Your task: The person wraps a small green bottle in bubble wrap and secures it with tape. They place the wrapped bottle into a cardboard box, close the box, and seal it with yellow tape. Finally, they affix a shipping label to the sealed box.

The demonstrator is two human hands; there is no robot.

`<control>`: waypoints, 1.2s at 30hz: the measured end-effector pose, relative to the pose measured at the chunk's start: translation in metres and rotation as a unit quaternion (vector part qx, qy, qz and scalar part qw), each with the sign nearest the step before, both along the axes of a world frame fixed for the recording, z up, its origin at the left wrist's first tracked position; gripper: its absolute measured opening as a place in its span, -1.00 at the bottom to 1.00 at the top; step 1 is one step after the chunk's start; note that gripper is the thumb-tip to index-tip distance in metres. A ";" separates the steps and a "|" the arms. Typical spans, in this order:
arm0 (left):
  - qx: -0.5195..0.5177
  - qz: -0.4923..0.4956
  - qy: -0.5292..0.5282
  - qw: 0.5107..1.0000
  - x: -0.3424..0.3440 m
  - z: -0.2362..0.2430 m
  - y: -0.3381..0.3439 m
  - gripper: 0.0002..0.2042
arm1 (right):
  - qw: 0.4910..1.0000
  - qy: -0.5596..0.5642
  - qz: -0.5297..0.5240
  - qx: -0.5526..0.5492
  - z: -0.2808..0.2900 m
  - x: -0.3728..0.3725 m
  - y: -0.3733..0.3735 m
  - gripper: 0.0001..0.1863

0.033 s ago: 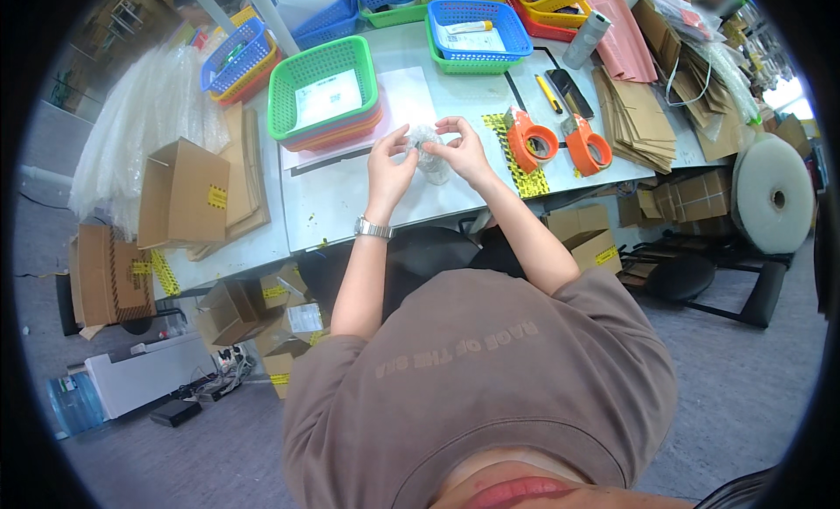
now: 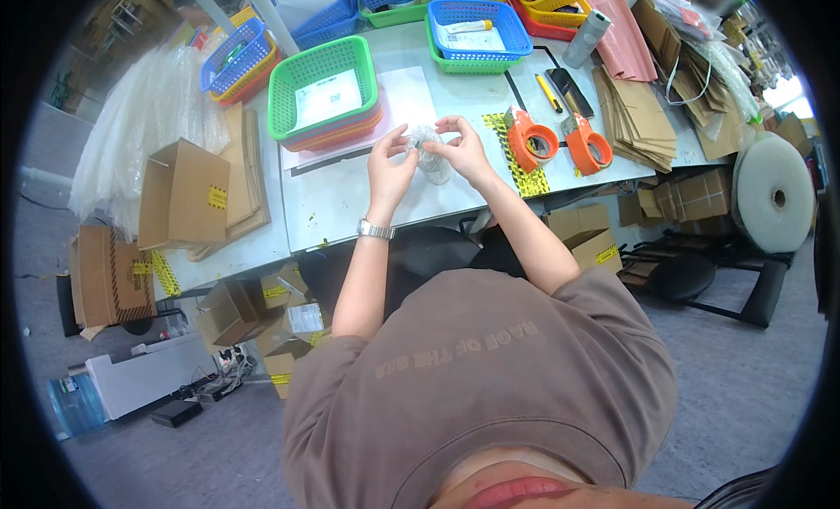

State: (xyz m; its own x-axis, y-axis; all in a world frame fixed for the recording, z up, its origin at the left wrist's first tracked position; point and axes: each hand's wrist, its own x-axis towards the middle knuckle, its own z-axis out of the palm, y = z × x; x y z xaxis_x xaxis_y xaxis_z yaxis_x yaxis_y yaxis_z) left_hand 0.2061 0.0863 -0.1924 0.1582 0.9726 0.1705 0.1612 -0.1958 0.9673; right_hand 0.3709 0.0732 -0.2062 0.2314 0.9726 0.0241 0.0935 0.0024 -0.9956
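Observation:
An upright bundle in clear bubble wrap [image 2: 432,168] stands on the white table near its front edge. What is inside the wrap cannot be made out. My left hand [image 2: 390,165], with a metal watch on the wrist, grips its top from the left, thumb and fingers curled in on the wrap. From the right, my right hand [image 2: 465,152] pinches the same gathered top, its thumb close to the left thumb. Just behind and left of my hands is a stack of baskets, a green basket [image 2: 278,115] on top with a white paper slip inside.
To the right lie two orange tape dispensers [image 2: 528,144], a yellow cutter [image 2: 549,94], a phone [image 2: 573,93] and flat cardboard [image 2: 637,124]. An open carton [image 2: 188,198] and bubble wrap sheets [image 2: 144,115] occupy the left. A blue basket [image 2: 442,36] sits at the back.

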 end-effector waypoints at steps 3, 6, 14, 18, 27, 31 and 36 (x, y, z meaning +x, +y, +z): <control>-0.014 0.020 -0.099 0.995 0.006 0.002 -0.014 -0.65 | 0.999 0.028 0.019 -0.004 0.000 0.003 0.004 -0.42; 0.018 -0.014 -0.060 0.998 0.005 0.008 -0.022 -0.70 | 0.999 0.030 0.032 -0.028 0.006 0.011 0.006 -0.51; 0.294 -0.003 0.198 0.935 0.000 0.004 -0.012 -0.81 | 0.987 -0.013 0.162 0.015 0.011 0.030 0.014 -0.47; 0.260 -0.010 0.199 0.945 -0.004 0.008 -0.005 -0.82 | 0.969 -0.017 0.230 0.092 0.016 0.041 -0.001 -0.40; 0.138 -0.174 0.163 0.961 -0.008 0.021 0.013 -0.74 | 0.954 -0.173 0.166 0.181 0.018 0.036 -0.012 -0.53; 0.228 -0.151 0.124 0.954 -0.012 0.022 0.001 -0.60 | 0.955 -0.155 0.164 0.191 0.014 0.048 -0.015 -0.60; 0.238 -0.162 0.075 0.955 0.005 0.009 0.008 -0.54 | 0.963 -0.103 0.191 0.162 0.018 0.048 -0.018 -0.60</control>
